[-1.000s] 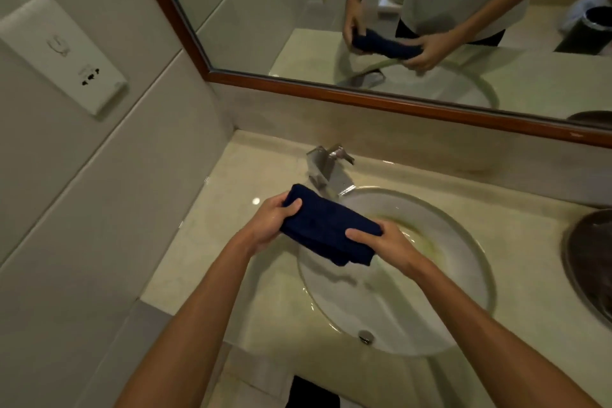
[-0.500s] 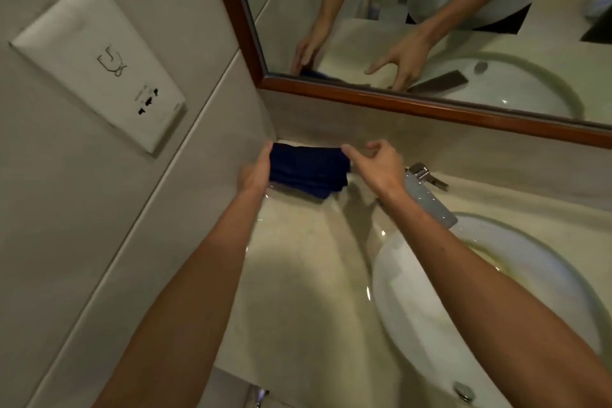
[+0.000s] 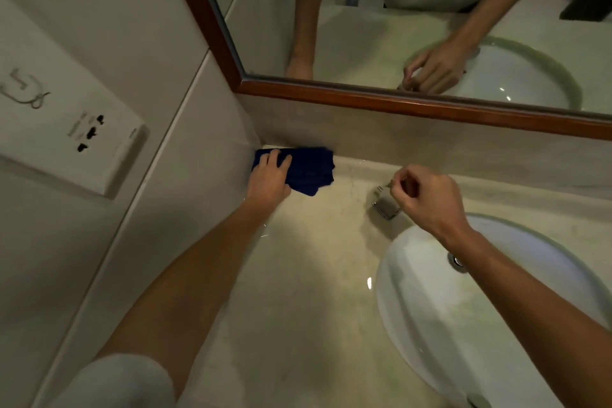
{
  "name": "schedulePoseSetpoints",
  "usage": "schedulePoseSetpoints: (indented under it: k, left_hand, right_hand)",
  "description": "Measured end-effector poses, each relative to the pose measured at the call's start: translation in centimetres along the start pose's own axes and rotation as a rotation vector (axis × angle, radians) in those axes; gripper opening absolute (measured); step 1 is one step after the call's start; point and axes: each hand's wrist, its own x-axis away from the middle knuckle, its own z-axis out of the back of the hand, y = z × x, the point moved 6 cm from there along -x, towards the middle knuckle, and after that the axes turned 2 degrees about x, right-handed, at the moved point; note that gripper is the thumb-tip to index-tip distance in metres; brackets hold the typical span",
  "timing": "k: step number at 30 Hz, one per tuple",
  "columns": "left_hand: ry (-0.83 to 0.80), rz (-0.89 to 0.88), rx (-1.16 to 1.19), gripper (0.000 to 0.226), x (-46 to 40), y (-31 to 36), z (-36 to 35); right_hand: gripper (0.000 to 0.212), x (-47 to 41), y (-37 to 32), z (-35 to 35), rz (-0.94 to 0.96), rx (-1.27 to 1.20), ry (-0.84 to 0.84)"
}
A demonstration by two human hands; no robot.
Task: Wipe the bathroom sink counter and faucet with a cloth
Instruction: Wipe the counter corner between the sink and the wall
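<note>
A folded dark blue cloth (image 3: pixel 308 172) lies flat in the back left corner of the beige stone counter (image 3: pixel 298 275), against the backsplash. My left hand (image 3: pixel 270 177) presses down on the cloth's left part, fingers spread over it. My right hand (image 3: pixel 427 199) hovers over the chrome faucet (image 3: pixel 384 205) with its fingers curled and nothing visible in them; it hides most of the faucet. The white oval sink basin (image 3: pixel 430 308) sits to the right, under my right forearm.
A tiled wall with a white socket plate (image 3: pixel 76 132) closes the left side. A wood-framed mirror (image 3: pixel 397 103) runs above the backsplash and reflects both arms. The counter's front edge lies at the bottom of the view.
Both hands carried the cloth from over the sink to the back left corner. Now my right hand has let go and moved right over the faucet; my left hand presses the cloth down.
</note>
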Motion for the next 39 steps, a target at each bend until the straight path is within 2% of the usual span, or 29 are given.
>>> schedulePoseSetpoints:
  k: [7, 10, 14, 22, 28, 32, 36, 39]
  left_hand:
    - [0.005, -0.160, -0.293, 0.056, -3.3, -0.7, 0.2]
    - [-0.073, -0.248, -0.409, 0.061, -3.6, -0.6, 0.9]
    - [-0.110, -0.214, -0.490, 0.060, -3.8, -0.4, 1.2]
    - [-0.126, -0.083, -0.355, 0.048, -0.3, 0.7, 1.7]
    - [-0.088, -0.030, -0.262, 0.051, 6.8, 0.3, 0.7]
    - [-0.002, 0.010, -0.201, 0.048, 14.0, -0.3, -1.0]
    - [-0.026, 0.147, -0.131, 0.043, 19.9, -0.3, -1.8]
    - [-0.097, 0.278, 0.029, 0.034, 21.6, -0.6, -1.5]
  right_hand:
    - [0.005, 0.1, 0.0, -0.7, 0.058, 0.089, 0.029]
    - [0.006, 0.0, 0.0, -0.9, 0.065, 0.102, 0.025]
    - [0.007, -0.1, 0.3, -1.2, 0.078, 0.111, 0.042]
    - [0.008, -0.2, 0.4, -1.4, 0.098, 0.108, 0.040]
    - [0.014, -0.3, 0.7, -1.8, 0.100, 0.116, 0.026]
    - [0.014, -0.1, 0.5, -1.5, 0.140, 0.109, 0.055]
    - [0.016, -0.1, 0.4, -1.3, 0.144, 0.099, 0.054]
    - [0.018, -0.1, 0.3, -1.2, 0.141, 0.086, 0.041]
